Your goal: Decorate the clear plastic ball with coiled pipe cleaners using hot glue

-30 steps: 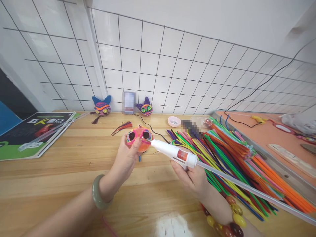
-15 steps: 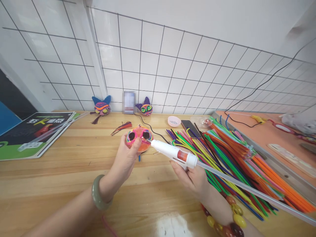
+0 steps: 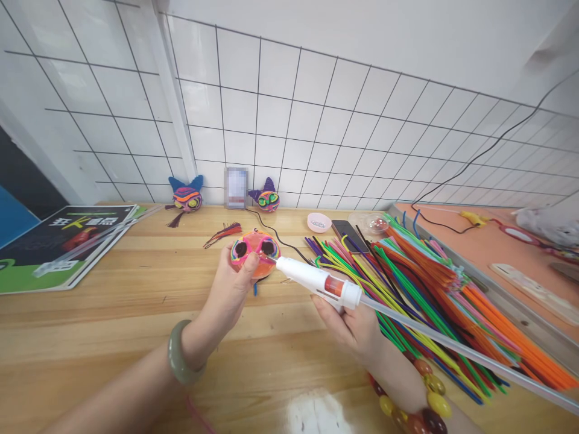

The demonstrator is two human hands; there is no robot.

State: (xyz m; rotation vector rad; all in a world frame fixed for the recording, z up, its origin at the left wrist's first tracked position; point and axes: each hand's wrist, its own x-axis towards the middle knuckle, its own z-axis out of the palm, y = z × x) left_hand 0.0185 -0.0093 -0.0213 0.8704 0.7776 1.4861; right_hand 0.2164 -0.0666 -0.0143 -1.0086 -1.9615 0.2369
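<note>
My left hand (image 3: 233,280) is closed on a round orange and pink craft face (image 3: 256,269) with two dark eyes, its thumb pressed on the front near the middle. My right hand (image 3: 353,328) grips a white hot glue gun (image 3: 307,277) by the handle; those fingers are partly hidden behind it. The gun's nozzle points left and meets the face beside the right-hand eye. A long clear glue stick (image 3: 434,331) runs out of the gun's back end toward the lower right. A bit of blue pipe cleaner shows below the face.
Many coloured pipe cleaners (image 3: 425,301) spread over the right of the wooden table (image 3: 136,337). Behind them lie a phone (image 3: 348,234) and a pink bowl (image 3: 319,222). Two finished-looking eared faces, one blue-eared (image 3: 187,196), lean by the wall. A magazine (image 3: 67,241) lies left.
Almost nothing differs. The craft face and the glue gun's nozzle are in nearly the same place, both hands keeping their grip.
</note>
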